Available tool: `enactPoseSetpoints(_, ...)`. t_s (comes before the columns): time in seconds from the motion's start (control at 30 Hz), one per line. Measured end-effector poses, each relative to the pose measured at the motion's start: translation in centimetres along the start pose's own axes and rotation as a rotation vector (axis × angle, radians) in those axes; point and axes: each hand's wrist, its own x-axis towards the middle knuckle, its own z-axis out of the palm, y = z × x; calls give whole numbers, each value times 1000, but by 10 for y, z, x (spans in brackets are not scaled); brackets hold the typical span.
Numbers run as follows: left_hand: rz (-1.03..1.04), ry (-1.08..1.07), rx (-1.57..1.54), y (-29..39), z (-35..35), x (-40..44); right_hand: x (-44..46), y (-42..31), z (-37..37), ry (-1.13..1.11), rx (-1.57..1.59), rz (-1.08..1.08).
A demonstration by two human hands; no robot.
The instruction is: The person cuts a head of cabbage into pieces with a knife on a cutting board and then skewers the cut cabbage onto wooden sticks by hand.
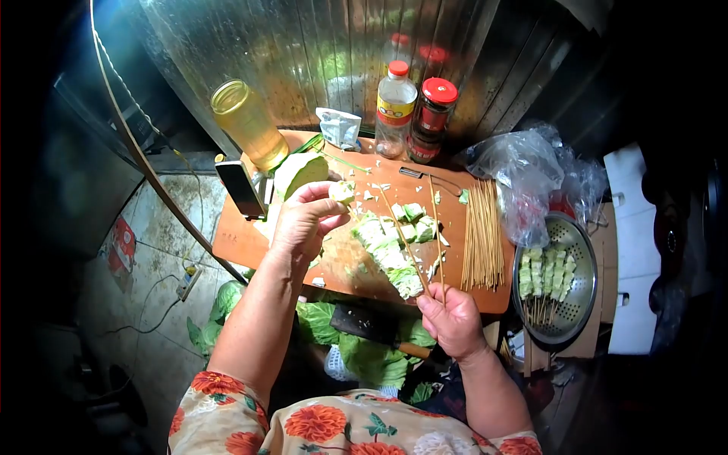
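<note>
My left hand [307, 216] is raised over the left part of the wooden board [341, 262], pinching a small pale green cabbage piece [342, 192] between thumb and fingertips. Lower right, my right hand [453, 318] is closed on the lower ends of thin wooden skewers [406, 241], which point up and away over the board. Beneath and beside them lies a heap of cut cabbage [387, 246]. A larger cabbage chunk [301, 174] rests behind my left hand. Many loose skewers [482, 235] lie side by side at the board's right.
A metal colander [585, 265] with filled skewers stands at the right, below a clear plastic bag [523, 171]. Bottles [395, 106], a red-lidded jar [438, 106], a yellow jar [250, 125] and a phone [240, 187] line the back. A cleaver [364, 324] lies near my body.
</note>
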Motion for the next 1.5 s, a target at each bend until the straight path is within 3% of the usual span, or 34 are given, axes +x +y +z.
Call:
enactPoseSetpoints(0.93, 55, -36, -69, -16, 3, 11, -3, 4, 0, 31, -60, 11)
enactPoseSetpoints(1.1, 212, -9, -3, -21, 16, 2, -3, 12, 9, 73, -63, -30)
enactPoseSetpoints(1.3, 100, -173, 57, -14, 14, 0, -4, 15, 7, 90, -69, -34)
enactPoseSetpoints(1.5, 95, -177, 46, -14, 19, -7, -6, 16, 8, 116, -53, -44)
